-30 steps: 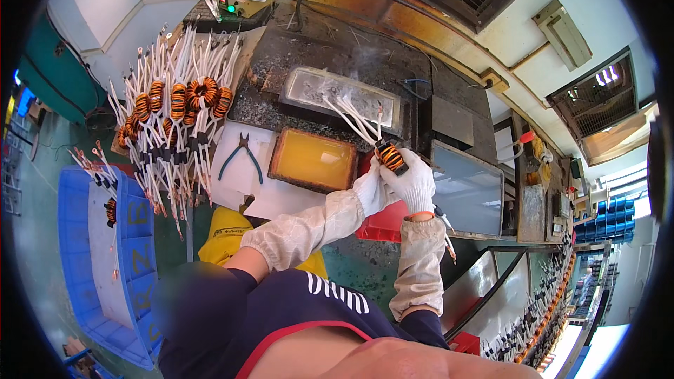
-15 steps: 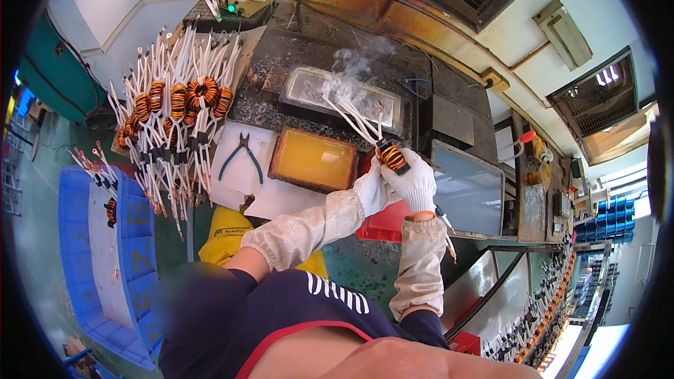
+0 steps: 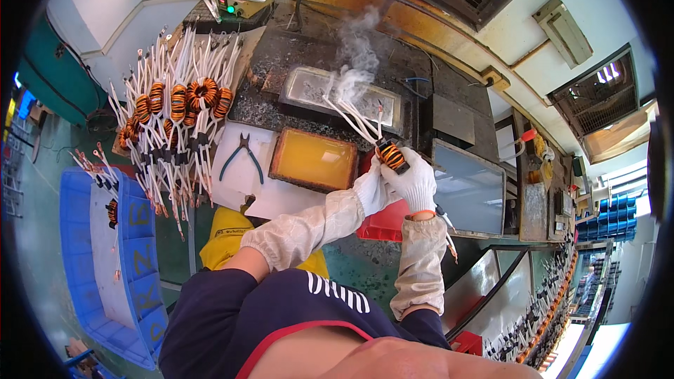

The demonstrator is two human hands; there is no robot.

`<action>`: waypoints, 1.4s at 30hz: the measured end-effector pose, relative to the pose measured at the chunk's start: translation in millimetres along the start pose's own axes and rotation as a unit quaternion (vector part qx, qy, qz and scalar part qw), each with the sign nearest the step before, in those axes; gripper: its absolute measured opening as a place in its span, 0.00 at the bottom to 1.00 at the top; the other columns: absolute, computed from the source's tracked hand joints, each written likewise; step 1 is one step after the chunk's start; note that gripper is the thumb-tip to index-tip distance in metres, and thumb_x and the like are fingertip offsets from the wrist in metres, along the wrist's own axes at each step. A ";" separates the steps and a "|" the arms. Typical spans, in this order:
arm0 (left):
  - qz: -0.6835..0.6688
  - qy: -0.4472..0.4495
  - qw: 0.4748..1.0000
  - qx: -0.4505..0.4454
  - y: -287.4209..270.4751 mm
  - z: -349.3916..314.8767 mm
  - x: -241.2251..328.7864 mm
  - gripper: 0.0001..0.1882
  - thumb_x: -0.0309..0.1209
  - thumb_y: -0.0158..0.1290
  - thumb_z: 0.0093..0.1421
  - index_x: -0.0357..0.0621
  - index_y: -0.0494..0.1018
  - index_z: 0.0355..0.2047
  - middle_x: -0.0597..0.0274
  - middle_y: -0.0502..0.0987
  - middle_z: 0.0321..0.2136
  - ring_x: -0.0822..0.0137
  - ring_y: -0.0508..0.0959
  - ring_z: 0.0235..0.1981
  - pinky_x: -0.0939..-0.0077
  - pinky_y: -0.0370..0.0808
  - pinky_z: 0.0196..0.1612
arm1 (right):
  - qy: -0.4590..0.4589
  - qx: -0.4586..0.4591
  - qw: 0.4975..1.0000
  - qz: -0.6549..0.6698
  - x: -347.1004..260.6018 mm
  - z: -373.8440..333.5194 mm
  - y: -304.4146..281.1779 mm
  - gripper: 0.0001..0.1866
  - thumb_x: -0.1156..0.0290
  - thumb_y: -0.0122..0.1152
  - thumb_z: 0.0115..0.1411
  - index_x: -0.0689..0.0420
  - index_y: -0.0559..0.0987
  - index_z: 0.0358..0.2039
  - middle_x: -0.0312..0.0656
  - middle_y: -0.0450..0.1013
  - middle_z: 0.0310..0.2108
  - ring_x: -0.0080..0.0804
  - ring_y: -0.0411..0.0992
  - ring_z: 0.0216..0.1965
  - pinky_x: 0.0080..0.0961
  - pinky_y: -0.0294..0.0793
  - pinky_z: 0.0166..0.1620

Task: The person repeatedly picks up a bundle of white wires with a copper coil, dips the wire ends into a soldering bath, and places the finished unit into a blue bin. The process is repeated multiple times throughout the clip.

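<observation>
In white knit gloves, my right hand (image 3: 413, 181) and my left hand (image 3: 372, 191) are closed together round a toroidal coil (image 3: 391, 156) of copper wire with black bands. White-sleeved leads (image 3: 357, 121) run from the coil up and left; some of their ends reach the molten-metal pot (image 3: 393, 109), where smoke (image 3: 357, 56) rises. One shorter lead stands upright with a bare copper tip. Other leads hang below my right hand, beside the wrist. In front of my left hand lies a tray of amber liquid (image 3: 314, 159). My left fingertips are partly hidden.
Cutting pliers (image 3: 242, 158) lie on white paper at the left. Many similar coils (image 3: 178, 101) are piled beyond them. A blue crate (image 3: 144, 238) stands lower left, near a yellow container (image 3: 226, 231). A red bin (image 3: 381, 227) sits below my hands, and a control box (image 3: 242, 7) stands at the back.
The smoke has become thicker and climbs higher. My hands and the coil stay almost in the same place.
</observation>
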State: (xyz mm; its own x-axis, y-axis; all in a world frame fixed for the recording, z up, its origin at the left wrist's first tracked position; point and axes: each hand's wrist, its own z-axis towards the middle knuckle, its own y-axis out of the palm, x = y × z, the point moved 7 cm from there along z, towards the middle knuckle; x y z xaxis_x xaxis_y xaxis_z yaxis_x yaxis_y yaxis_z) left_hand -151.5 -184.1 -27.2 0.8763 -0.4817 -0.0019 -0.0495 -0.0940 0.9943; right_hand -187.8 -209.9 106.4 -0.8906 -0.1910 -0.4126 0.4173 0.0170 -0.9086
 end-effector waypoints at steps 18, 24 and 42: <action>0.005 0.005 1.000 -0.017 -0.9 0.6 0.7 0.29 0.55 0.32 0.68 0.51 0.61 0.60 0.59 0.70 0.56 0.58 0.73 0.55 0.56 0.71 0.58 | -0.001 -0.006 1.000 0.001 0.2 -0.5 -1.3 0.29 0.53 0.67 0.43 0.55 0.79 0.45 0.51 0.78 0.39 0.50 0.76 0.42 0.38 0.76 0.46; 0.010 -0.001 1.000 -0.003 0.0 -0.6 0.8 0.30 0.56 0.32 0.69 0.51 0.62 0.60 0.59 0.70 0.57 0.59 0.73 0.56 0.56 0.71 0.57 | -0.001 -0.003 1.000 -0.004 -1.5 -0.5 -2.1 0.29 0.53 0.66 0.43 0.55 0.79 0.45 0.50 0.78 0.39 0.50 0.76 0.42 0.38 0.76 0.45; -0.005 -0.009 0.999 -0.031 -4.5 1.9 -0.7 0.30 0.56 0.33 0.68 0.52 0.61 0.61 0.60 0.69 0.57 0.59 0.71 0.57 0.56 0.68 0.60 | 0.016 -0.009 1.000 0.004 -0.8 -1.2 -2.1 0.28 0.53 0.66 0.43 0.55 0.79 0.43 0.50 0.77 0.38 0.50 0.76 0.41 0.39 0.76 0.44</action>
State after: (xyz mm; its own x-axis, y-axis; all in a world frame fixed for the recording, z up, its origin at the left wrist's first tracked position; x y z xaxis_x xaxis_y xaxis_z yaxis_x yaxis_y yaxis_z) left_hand -152.8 -185.0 -31.9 0.8682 -0.4961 -0.0126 -0.0107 -0.0442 0.9990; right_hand -188.3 -208.7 108.5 -0.8925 -0.1591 -0.4219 0.4217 0.0367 -0.9060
